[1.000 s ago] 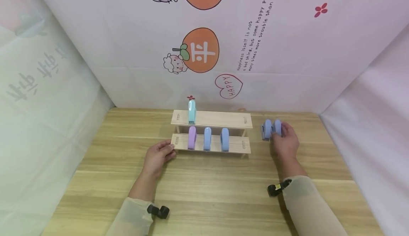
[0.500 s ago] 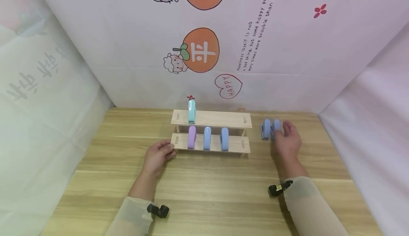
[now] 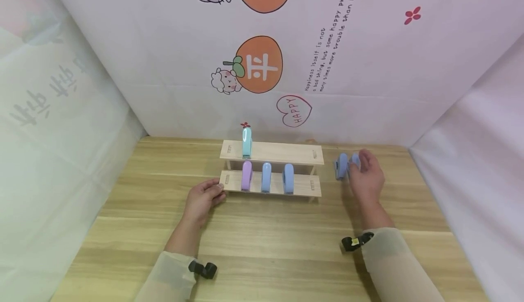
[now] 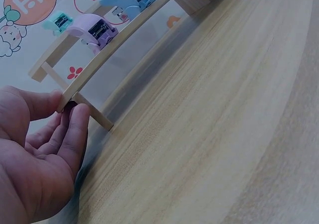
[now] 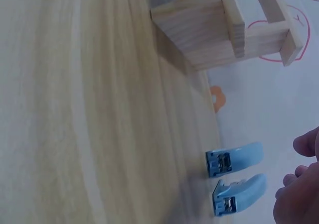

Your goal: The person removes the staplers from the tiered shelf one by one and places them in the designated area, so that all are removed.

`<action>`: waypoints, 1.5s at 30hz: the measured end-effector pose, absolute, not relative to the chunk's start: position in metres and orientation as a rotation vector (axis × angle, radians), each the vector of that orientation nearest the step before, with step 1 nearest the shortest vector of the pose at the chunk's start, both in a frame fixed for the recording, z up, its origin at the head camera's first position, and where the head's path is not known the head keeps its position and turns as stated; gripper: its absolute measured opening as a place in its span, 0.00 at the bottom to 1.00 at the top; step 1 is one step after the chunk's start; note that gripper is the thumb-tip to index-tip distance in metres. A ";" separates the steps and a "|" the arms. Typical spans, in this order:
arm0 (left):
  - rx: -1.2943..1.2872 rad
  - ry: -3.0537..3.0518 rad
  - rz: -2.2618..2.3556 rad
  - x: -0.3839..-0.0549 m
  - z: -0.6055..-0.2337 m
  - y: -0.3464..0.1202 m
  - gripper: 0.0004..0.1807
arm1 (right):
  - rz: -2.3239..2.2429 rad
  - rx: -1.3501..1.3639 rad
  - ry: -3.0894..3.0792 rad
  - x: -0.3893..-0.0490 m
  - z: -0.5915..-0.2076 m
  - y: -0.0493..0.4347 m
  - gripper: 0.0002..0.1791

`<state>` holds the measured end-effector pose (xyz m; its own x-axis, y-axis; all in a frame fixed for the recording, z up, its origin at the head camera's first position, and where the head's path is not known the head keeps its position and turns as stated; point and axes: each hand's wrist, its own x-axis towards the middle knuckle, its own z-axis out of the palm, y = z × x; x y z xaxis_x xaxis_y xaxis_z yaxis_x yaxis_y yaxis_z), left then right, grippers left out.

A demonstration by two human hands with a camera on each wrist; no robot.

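My left hand (image 3: 203,199) pinches the left end of the lower board of a two-tier wooden shelf (image 3: 303,186); in the left wrist view its thumb is on top and its fingers lie underneath. On the lower board stand a purple mini stapler (image 3: 246,176) and two blue ones, a left blue stapler (image 3: 266,177) and a right blue stapler (image 3: 288,178). A mint stapler (image 3: 246,143) stands on the upper board. Right of the shelf, two more blue staplers (image 5: 241,157) stand side by side on the table. My right hand (image 5: 301,194) hovers beside them, thumb and fingers apart.
The wooden table (image 3: 262,247) backs onto a white printed cloth (image 3: 360,56), with white cloth at both sides. A black wrist camera (image 3: 203,269) sits on the left sleeve and another black camera (image 3: 356,242) on the right.
My right hand's fingers spread away from the right-hand loose stapler, then the hand shifts back over it, partly covering it in the head view. The left hand keeps its hold on the shelf.
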<state>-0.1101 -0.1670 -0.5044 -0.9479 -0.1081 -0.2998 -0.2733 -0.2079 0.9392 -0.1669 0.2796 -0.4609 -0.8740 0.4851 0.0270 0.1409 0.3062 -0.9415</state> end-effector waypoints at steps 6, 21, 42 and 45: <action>-0.458 1.911 2.295 -0.109 -0.503 -0.168 0.22 | 1.607 -0.514 -2.276 -0.166 -0.452 0.269 0.30; -0.481 1.934 2.280 -0.107 -0.501 -0.166 0.20 | 1.651 -0.424 -2.331 -0.161 -0.437 0.248 0.31; -0.492 1.920 2.299 -0.108 -0.500 -0.166 0.20 | 1.664 -0.266 -2.288 -0.163 -0.428 0.225 0.32; -0.494 1.921 2.294 -0.108 -0.500 -0.166 0.20 | 1.672 -0.254 -2.278 -0.163 -0.427 0.221 0.32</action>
<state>-0.1079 -0.1658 -0.5002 -0.9412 -0.1235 -0.3143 -0.2878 -0.1937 0.9379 -0.1625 0.2205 -0.4267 -0.9385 0.3168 0.1375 -0.0362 0.3059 -0.9514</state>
